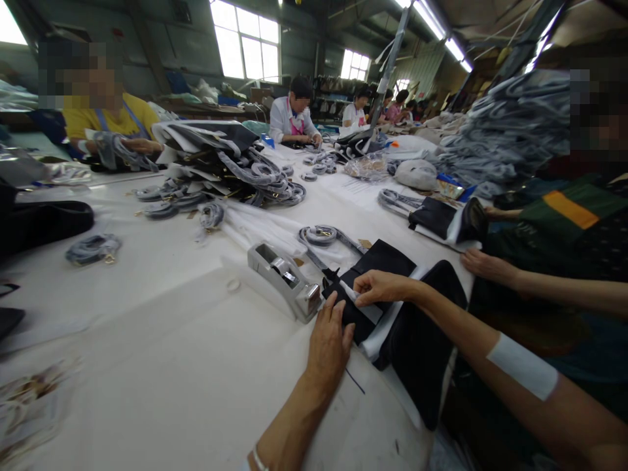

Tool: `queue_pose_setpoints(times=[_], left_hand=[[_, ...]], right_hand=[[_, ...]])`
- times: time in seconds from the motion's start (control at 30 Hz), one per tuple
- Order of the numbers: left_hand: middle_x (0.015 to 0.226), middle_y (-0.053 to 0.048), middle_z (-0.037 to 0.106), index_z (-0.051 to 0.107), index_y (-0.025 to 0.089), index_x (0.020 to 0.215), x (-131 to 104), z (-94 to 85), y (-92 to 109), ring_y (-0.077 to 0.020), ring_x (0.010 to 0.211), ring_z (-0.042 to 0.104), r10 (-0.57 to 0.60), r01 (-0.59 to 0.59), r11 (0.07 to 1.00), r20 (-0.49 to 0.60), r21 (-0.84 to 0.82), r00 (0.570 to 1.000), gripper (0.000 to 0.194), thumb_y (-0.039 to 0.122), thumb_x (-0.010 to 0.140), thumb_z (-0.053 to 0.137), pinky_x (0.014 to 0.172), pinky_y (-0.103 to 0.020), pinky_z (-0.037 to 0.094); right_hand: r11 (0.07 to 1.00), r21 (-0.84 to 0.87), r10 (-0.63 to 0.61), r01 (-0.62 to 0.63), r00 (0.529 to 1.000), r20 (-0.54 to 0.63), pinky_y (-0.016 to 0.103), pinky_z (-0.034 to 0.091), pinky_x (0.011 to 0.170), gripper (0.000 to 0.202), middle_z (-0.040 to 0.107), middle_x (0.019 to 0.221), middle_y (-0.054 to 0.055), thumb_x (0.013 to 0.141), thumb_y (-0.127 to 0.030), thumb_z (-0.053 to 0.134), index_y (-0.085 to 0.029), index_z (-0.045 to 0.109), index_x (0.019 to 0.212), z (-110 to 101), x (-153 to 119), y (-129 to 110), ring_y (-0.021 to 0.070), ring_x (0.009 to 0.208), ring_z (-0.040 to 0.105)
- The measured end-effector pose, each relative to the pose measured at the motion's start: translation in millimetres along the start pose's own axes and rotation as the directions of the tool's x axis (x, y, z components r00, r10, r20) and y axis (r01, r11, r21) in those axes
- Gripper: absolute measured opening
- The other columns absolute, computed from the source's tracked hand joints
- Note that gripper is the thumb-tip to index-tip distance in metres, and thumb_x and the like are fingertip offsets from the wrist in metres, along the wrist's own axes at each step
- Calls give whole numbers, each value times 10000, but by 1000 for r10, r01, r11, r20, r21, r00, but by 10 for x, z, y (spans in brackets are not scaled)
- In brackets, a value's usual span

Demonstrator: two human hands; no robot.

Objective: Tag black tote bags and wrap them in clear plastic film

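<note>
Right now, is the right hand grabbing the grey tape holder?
No, the right hand pinches a white piece over the black bag, apart from the grey tape holder.

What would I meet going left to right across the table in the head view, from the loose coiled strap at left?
Wrapped coiled strap, smaller wrapped coil, grey tape dispenser, left hand, right hand, large black piece, co-worker's hand.

Reference: left hand (331, 330). Passage: bare white counter (171, 366), eight to nine o'clock. Obstacles: boxy grey tape dispenser (284, 281), just beside, ten to eleven; plastic-wrapped grey strap coil (321, 235), twelve; smooth black bag (426, 366), one to four; co-worker's bare forearm (564, 288), beyond, near three.
</note>
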State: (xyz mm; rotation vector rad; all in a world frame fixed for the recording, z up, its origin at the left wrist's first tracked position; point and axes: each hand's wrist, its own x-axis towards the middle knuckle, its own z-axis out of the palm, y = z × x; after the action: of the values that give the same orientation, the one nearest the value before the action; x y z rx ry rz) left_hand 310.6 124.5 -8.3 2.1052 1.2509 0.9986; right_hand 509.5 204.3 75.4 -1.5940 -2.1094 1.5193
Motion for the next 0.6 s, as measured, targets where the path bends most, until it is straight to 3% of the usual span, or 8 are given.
queue_pose_setpoints(times=[0.37, 0.5, 0.53, 0.6], left_hand=[[1414, -134, 460, 479, 164, 1256, -3, 20, -17, -265, 1317, 439, 19, -19, 1000, -16, 15, 1000, 439, 111, 831, 577, 1090, -477, 405], [1422, -120, 455, 466, 188, 1280, 3, 24, -24, -260, 1324, 432, 14, -14, 1000, -13, -15, 1000, 488, 93, 816, 583, 1095, -481, 398], [1423, -120, 453, 462, 190, 1286, 7, 23, -24, -259, 1324, 432, 12, -13, 1000, -10, -22, 1000, 497, 89, 814, 582, 1096, -483, 397], [1424, -124, 451, 464, 188, 1285, 17, 18, -23, -259, 1324, 433, 12, -12, 999, -7, -36, 1000, 490, 93, 818, 577, 1095, -484, 397]], right_hand=[[1000, 29, -11, 10, 1000, 7, 210, 305, 522, 333, 515, 619, -54, 674, -436, 749, -146, 608, 759, 8, -25, -53, 82, 569, 424], [996, 85, -2, -8, 993, 120, 220, 403, 586, 366, 616, 684, -14, 722, -493, 703, -147, 669, 836, -24, -41, -85, 110, 617, 537], [998, 66, 15, -21, 995, 95, 229, 427, 602, 379, 646, 714, 4, 757, -514, 659, -148, 679, 854, -64, -36, -80, 125, 637, 570], [995, -79, 55, -65, 990, -127, 241, 459, 620, 386, 688, 759, 27, 829, -516, 551, -155, 686, 857, -196, -10, -47, 148, 674, 617]])
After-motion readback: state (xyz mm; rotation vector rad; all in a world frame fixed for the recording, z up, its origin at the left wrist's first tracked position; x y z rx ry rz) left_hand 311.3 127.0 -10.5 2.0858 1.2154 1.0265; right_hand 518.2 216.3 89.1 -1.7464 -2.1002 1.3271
